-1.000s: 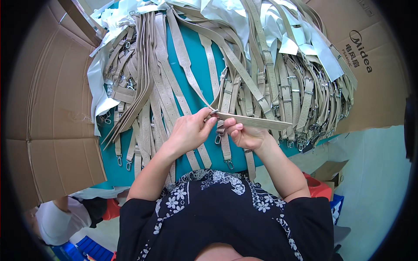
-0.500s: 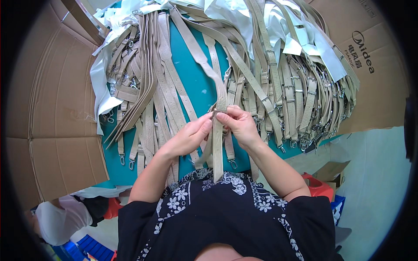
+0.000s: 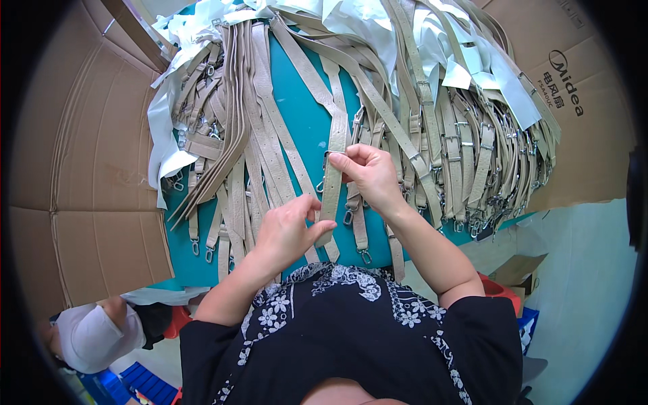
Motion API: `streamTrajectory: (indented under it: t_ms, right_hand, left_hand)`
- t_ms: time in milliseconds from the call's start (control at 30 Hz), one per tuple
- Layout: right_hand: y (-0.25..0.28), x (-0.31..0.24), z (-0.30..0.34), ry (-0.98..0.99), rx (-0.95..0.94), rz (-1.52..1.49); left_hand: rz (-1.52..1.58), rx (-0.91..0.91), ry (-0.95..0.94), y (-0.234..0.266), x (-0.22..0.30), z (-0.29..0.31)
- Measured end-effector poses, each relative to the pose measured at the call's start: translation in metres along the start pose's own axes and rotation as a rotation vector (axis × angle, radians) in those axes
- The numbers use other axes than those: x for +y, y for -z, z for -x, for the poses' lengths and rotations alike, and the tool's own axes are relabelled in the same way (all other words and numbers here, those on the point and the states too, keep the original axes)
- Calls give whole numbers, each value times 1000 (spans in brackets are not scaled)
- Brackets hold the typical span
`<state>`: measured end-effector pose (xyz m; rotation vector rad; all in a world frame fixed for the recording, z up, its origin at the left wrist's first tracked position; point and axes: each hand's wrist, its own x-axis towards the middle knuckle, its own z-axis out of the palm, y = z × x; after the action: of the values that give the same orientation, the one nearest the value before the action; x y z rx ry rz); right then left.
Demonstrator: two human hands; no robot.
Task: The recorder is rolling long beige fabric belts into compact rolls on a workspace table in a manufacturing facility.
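Observation:
A beige leather strap runs from the far side of the table down toward my body. My right hand pinches it between thumb and fingers, right beside a metal buckle through which the strap appears to pass. Lower down, my left hand is closed at the strap's near end, its thumb lying across the leather. The left fingertips are partly hidden by the strap. Just right of the held strap, other straps hang with metal snap hooks at their ends.
Bundled beige straps lie on the left of the teal table; a dense row of buckled straps fills the right. White wrapping sheets cover the far edge. Cardboard flanks both sides. Another person is at lower left.
Both hands were together at the buckle. My left hand has moved down to the strap's near end, while my right has shifted slightly up and stays by the buckle.

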<state>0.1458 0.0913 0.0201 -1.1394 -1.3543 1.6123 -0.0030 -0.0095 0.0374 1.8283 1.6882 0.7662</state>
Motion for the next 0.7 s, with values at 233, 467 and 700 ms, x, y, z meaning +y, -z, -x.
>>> streamTrajectory:
  t_ms: [233, 467, 700]
  right_hand:
    - [5, -4, 3, -464, -226, -574]
    - [0, -1, 3, -185, -53, -256]
    - [-6, 5, 3, -237, -113, -222]
  left_hand:
    - [313, -97, -33, -23, -25, 0]
    - [269, -39, 77, -13, -1, 6]
    - [913, -317, 199, 14, -5, 5]
